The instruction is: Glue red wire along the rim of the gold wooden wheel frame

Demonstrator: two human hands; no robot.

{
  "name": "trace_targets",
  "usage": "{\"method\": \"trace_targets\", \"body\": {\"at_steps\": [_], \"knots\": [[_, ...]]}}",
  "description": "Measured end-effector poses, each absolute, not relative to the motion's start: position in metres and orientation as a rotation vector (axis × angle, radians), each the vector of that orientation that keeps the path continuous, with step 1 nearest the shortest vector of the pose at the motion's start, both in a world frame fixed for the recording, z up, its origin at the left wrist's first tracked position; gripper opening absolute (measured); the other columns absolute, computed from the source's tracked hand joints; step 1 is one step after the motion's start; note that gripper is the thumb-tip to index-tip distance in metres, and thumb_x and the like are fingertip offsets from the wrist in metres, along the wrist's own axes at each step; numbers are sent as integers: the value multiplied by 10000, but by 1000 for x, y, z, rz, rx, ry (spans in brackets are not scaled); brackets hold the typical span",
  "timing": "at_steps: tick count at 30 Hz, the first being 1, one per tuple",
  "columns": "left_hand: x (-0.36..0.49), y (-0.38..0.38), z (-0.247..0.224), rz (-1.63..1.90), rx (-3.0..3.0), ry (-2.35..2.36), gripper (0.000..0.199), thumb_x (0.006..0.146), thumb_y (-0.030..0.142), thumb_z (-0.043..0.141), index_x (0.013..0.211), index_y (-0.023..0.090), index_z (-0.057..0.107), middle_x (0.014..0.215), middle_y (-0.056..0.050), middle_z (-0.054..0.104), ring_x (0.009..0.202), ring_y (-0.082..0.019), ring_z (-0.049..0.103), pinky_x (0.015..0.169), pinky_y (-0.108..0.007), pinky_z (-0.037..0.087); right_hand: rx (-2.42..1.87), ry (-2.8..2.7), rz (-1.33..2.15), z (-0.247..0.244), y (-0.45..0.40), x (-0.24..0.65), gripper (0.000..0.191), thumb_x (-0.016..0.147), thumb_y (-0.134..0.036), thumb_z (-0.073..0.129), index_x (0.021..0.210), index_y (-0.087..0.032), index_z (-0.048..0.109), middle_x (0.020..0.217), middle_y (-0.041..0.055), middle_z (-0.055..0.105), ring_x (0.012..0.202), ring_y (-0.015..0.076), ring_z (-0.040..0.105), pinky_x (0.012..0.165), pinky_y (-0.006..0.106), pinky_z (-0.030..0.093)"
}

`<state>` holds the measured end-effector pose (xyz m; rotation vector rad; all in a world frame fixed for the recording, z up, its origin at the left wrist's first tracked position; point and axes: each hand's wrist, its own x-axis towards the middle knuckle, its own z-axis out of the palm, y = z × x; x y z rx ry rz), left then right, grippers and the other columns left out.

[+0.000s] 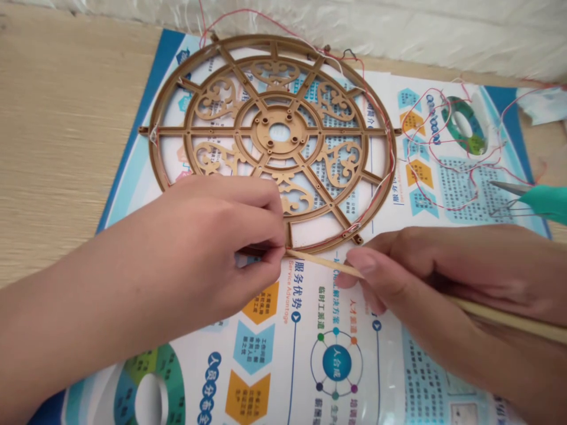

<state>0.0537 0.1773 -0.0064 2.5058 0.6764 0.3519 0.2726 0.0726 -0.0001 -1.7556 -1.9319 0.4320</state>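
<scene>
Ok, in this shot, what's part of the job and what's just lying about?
Part of the job:
left hand
right hand
wooden stick, pinched by both hands
brown openwork plastic wheel
red thread, probably

Lying about:
teal-handled tool
printed leaflet
wooden table

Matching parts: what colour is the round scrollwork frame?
The scrollwork frame is bronze-gold, best in the head view.

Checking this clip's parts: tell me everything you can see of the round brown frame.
The round lattice frame looks like bronze-brown moulded plastic: concentric rings, spokes, scrollwork panels and a central hub with small holes. It lies flat on a printed leaflet, thin red and white wires along its rim, the left hand over its lower edge.
</scene>
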Motion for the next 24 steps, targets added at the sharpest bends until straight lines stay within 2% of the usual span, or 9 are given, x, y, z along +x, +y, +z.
{"method": "trace_targets", "body": {"at_steps": [5,9,14,24], "knots": [[52,178,-7,378,2515,664,266,934,218,585,699,234,709,794,59,682,626,-66,580,575,-252,397,-1735,-1606,737,0,80,269,394,986,-370,656,600,-320,719,518,-122,658,406,46,559,387,169,411],[51,177,-7,384,2513,662,271,939,221,574,703,233,707,784,54,663,621,-72,558,587,-261,389,-1764,-1475,816,-1,84,266,413,979,-407,668,585,-306,741,525,-89,679,407,62,563,414,195,430],[52,177,-3,314,2517,661,280,925,182,550,697,224,707,773,40,651,632,-84,553,587,-274,375,-1780,-1390,879,2,88,263,414,993,-367,647,608,-280,772,576,-49,722,451,74,617,449,187,453],[51,177,-7,302,2507,671,296,951,233,538,700,224,695,819,41,674,657,-93,558,617,-275,353,-1804,-1423,862,5,85,261,401,988,-342,676,599,-290,757,540,-95,693,371,33,497,518,202,490]]}}
